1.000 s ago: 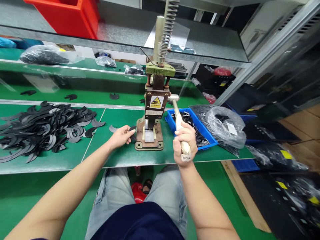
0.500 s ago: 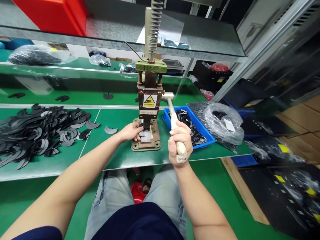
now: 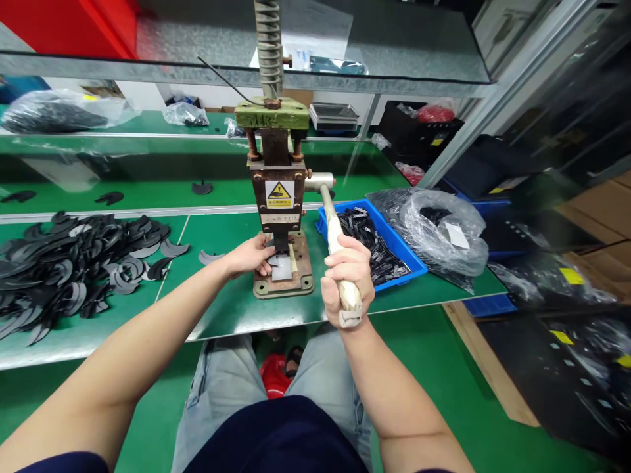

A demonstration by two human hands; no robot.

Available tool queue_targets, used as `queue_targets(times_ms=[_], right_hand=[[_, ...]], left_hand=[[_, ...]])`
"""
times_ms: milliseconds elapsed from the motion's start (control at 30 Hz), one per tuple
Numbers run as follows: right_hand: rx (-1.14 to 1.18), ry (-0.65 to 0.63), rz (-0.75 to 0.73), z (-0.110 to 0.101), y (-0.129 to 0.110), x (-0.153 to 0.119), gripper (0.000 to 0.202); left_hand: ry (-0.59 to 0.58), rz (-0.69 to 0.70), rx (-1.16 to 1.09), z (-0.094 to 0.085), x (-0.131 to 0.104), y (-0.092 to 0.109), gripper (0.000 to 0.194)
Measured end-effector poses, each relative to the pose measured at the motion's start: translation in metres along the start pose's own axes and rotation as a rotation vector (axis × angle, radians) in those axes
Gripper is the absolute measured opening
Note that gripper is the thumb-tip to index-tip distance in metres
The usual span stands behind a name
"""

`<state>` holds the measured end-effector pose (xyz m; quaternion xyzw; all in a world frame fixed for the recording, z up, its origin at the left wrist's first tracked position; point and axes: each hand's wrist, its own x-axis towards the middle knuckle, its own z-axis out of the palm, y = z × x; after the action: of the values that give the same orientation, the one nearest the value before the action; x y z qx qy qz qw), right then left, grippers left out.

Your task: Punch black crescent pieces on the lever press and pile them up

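A hand press (image 3: 279, 190) with a warning label stands on the green table (image 3: 221, 315). My right hand (image 3: 348, 276) is wrapped round the press's taped lever (image 3: 333, 226), right of the press. At the base plate (image 3: 303, 269), my left hand (image 3: 252, 255) pinches a small dark piece (image 3: 270, 246) under the ram, its fingertips close to the ram's lower end. Part of that piece is hidden by the fingers and the press. A light plate (image 3: 282, 268) lies on the base in front of the ram.
Dark curved pieces (image 3: 73, 263) lie heaped at the left, with one (image 3: 210, 257) beside my left forearm. Right of the lever sits a blue tray (image 3: 418, 270) of small black parts, then a clear plastic bag (image 3: 444, 230). A metal shelf (image 3: 419, 52) spans above.
The view has shifted, so the press and table appear further left. My hands keep their grips on the piece and lever, with no clear movement relative to the press.
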<state>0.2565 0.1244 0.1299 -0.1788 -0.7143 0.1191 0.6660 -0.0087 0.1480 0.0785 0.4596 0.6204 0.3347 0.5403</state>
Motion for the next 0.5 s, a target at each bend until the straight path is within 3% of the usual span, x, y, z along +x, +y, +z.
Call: queue_targets(times_ms=[267,500], right_hand=[[0.013,-0.014,-0.008,-0.001,0.001,0.000,0.010],[0.023,0.045,-0.018,0.006,0.002,-0.001,0.010]], left_hand=[[0.007,0.005,0.114,0.000,0.002,-0.002,0.030],[0.075,-0.118,0.223,0.009,0.001,0.008,0.033]])
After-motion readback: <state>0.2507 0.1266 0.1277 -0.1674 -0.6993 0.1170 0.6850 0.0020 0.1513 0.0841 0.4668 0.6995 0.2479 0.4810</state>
